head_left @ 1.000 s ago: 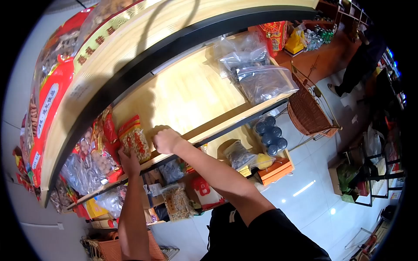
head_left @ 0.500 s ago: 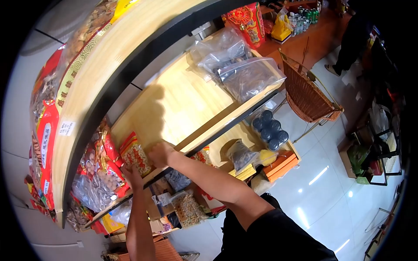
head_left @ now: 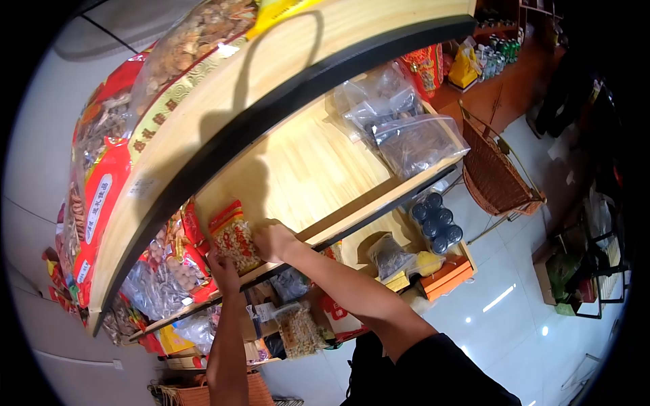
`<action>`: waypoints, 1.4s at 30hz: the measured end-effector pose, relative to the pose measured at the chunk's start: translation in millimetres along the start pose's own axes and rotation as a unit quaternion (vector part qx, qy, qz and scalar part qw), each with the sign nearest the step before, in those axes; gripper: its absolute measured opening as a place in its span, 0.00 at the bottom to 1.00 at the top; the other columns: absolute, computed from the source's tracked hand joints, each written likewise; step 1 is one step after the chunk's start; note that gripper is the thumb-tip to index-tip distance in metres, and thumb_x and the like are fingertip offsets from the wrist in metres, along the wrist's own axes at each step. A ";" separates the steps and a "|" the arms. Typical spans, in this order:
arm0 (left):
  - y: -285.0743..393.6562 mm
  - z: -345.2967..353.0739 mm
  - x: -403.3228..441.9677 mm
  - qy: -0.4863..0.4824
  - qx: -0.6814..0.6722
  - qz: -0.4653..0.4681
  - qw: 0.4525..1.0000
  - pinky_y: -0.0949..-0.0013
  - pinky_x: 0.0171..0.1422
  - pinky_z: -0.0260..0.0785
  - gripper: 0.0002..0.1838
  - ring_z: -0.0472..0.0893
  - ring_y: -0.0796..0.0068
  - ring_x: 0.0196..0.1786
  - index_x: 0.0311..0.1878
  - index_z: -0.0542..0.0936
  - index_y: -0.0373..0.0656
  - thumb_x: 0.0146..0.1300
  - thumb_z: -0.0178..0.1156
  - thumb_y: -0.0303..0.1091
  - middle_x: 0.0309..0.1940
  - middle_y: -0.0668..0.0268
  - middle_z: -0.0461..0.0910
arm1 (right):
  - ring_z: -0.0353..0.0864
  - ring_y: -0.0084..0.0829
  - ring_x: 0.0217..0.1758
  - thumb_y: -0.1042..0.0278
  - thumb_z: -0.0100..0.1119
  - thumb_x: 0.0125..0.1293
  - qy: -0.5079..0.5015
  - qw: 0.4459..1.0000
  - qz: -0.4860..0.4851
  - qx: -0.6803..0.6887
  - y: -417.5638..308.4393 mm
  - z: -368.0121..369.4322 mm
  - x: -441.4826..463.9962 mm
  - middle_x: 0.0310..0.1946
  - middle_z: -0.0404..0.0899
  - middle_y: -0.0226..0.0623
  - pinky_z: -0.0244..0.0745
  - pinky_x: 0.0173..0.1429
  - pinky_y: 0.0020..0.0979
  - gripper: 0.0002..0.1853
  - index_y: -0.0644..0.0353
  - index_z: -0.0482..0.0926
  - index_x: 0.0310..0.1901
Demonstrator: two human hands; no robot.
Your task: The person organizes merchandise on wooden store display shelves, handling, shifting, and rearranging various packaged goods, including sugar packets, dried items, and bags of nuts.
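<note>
A clear bag of nuts with red trim [head_left: 234,238] stands tilted on the wooden shelf, between my two hands. My left hand [head_left: 225,272] is closed at the bag's lower left edge, its fingertips against the plastic. At the bag's right edge my right hand [head_left: 273,241] is curled, knuckles up; its fingertips are partly hidden. Left of the bag, other red and clear snack bags [head_left: 181,260] lean in a heap.
An upper shelf edge [head_left: 223,115] curves close above my hands, carrying large dried-food bags [head_left: 196,40]. Clear plastic bags [head_left: 420,142] lie at the shelf's far end. Below are black-capped containers [head_left: 435,223] and a bag of pale pieces [head_left: 299,330]. A wicker basket [head_left: 497,162] stands right.
The camera view has shifted, so the shelves appear farther right. Both hands remain at the same bag, which looks slightly more upright.
</note>
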State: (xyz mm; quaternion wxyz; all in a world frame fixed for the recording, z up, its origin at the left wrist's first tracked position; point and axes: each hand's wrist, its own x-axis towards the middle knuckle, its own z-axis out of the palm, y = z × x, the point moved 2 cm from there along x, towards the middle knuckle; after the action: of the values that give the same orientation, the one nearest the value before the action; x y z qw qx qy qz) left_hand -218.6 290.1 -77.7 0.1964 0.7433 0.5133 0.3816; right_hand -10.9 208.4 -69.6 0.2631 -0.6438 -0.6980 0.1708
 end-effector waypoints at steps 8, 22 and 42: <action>14.3 -2.6 -2.8 0.017 0.102 -0.064 0.993 0.55 0.51 0.70 0.22 0.80 0.53 0.44 0.59 0.70 0.43 0.61 0.52 0.36 0.41 0.51 0.80 | 0.84 0.47 0.40 0.64 0.54 0.53 0.034 0.999 -0.026 0.008 -3.3 -12.2 -9.4 0.32 0.83 0.50 0.77 0.48 0.42 0.11 0.60 0.81 0.35; 16.5 -3.1 -3.0 0.043 0.124 -0.086 0.988 0.50 0.49 0.70 0.16 0.80 0.46 0.45 0.46 0.77 0.41 0.61 0.53 0.42 0.39 0.50 0.81 | 0.85 0.44 0.40 0.58 0.56 0.59 -0.031 0.997 -0.030 -0.065 -11.0 -21.0 -13.6 0.34 0.84 0.49 0.78 0.49 0.40 0.15 0.62 0.84 0.33; 17.0 -7.0 -7.9 0.043 0.156 -0.067 0.985 0.50 0.52 0.71 0.16 0.79 0.46 0.48 0.48 0.78 0.41 0.62 0.51 0.40 0.42 0.50 0.81 | 0.83 0.49 0.32 0.50 0.45 0.68 -0.004 0.992 -0.105 -0.074 -19.2 -16.5 -17.5 0.25 0.82 0.48 0.78 0.45 0.45 0.24 0.58 0.83 0.27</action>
State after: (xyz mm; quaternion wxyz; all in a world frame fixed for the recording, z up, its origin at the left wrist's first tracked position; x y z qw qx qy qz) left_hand -215.0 275.4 -64.5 0.0809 0.7116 0.6231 0.3143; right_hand -16.3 187.3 -47.8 0.2287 -0.5840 -0.7733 0.0932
